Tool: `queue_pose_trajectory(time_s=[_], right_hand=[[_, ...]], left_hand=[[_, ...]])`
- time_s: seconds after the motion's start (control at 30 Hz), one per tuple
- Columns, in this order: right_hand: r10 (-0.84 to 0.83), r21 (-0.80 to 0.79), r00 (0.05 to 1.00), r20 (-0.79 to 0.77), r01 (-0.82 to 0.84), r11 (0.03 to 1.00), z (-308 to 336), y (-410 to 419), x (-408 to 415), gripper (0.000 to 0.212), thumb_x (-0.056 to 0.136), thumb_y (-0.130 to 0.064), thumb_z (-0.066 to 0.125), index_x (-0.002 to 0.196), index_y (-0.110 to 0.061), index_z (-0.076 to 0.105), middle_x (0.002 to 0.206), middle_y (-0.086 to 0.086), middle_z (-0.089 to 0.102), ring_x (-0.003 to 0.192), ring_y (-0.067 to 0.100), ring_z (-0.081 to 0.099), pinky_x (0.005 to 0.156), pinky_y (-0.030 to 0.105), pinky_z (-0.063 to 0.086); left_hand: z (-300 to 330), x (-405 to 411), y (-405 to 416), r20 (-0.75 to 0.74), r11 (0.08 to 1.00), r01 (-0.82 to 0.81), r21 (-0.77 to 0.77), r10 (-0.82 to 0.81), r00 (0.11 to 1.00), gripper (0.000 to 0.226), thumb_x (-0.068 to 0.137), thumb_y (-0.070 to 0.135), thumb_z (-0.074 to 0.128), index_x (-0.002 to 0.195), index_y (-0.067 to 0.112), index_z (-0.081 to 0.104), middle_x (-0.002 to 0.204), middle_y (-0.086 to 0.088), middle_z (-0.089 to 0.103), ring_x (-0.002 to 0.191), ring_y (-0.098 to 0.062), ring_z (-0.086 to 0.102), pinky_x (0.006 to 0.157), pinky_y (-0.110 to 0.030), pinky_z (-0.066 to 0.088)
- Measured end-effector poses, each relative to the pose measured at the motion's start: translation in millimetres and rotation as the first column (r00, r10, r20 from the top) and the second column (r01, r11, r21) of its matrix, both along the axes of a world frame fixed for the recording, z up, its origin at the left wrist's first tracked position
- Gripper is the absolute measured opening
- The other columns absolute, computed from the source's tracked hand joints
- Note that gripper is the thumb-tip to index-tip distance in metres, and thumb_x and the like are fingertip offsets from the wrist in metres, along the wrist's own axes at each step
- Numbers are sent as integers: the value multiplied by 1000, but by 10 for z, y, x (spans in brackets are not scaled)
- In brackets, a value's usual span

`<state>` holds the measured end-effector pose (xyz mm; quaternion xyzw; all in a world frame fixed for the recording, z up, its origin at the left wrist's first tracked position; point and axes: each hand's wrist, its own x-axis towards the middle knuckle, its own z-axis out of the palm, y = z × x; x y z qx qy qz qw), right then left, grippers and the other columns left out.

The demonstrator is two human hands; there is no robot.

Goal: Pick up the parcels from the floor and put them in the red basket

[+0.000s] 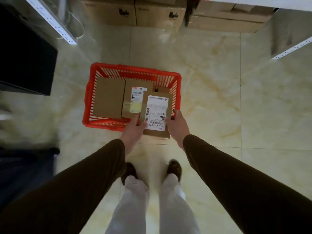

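Looking down from the head cam: person standing on a glossy cream marble-look tile floor (211, 102), both arms out front in dark brown sleeves (236, 174), pale trousers and brown shoes (174, 168) visible below.

Both hands grip one cardboard parcel (157, 114) w/ a white shipping label (157, 112) facing up, barcodes and "736 A30 021" readable. Left hand (135, 127) clamps the parcel's near-left corner, thumb on top touching the label edge, other fingers wrapped under, out of sight. Right hand (177, 123) clamps the right edge, thumb on top, index finger stretched along the side. Parcel is held over the near-right corner of the red basket (135, 69), its near end overhanging the basket rim toward the person; can't tell if its far end touches the contents.

Red plastic basket w/ slatted walls sits on the floor straight ahead. Inside: a plain brown box (108, 97) on the left, flat, and just beside it a second box w/ label (135, 98) carrying a white sticker and a yellowish patch. A smaller brown box (163, 90) peeks out at the far right, mostly hidden behind the held parcel.

Background: stacked cardboard cartons (135, 12) along the far wall, white metal shelf uprights (55, 22) upper left and at right, a dark blue-black bin (25, 53) at left. Edges are motion-blurred.
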<state>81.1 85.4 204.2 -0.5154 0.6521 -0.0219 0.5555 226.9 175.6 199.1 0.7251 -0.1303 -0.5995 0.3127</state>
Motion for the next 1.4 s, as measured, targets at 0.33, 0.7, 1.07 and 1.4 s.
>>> queue_pose_trajectory(time_s=[0.33, 0.7, 1.07, 1.4], right_hand=[[-15, 58, 996, 84, 10, 998, -116, -367, 246, 93, 100, -23, 59, 154, -50, -11, 141, 1, 59, 101, 34, 74, 60, 44, 64], [-655, 120, 724, 215, 646, 753, -359, -148, 452, 31, 99, -16, 58, 118, -26, 35, 112, 12, 65, 79, 25, 79, 64, 33, 63], [-892, 302, 421, 165, 839, 452, -378, 347, 652, 42, 101, -15, 59, 140, -15, 43, 124, 16, 69, 105, 36, 73, 85, 43, 63], [-928, 424, 373, -29, 845, 326, -556, 357, 913, 34, 101, -30, 60, 130, -12, 54, 115, 12, 70, 94, 20, 72, 71, 29, 61]], left_hand=[[-143, 484, -340, 55, 985, 175, -10, -174, 983, 46, 106, 18, 48, 148, 36, 42, 128, 9, 63, 114, -14, 63, 76, -27, 54], [-341, 802, -786, 293, 950, 273, -150, -221, 930, 47, 97, 25, 66, 138, 35, 47, 130, 3, 55, 104, -13, 66, 73, -24, 62], [-343, 809, -1578, 342, 676, 687, -265, -601, 723, 53, 91, 15, 72, 136, 36, 54, 123, 12, 56, 111, -9, 57, 81, -18, 50], [-468, 747, -2032, 461, 345, 923, -170, -800, 383, 37, 97, 14, 62, 133, 20, 59, 117, 5, 67, 103, -12, 65, 73, -19, 51]])
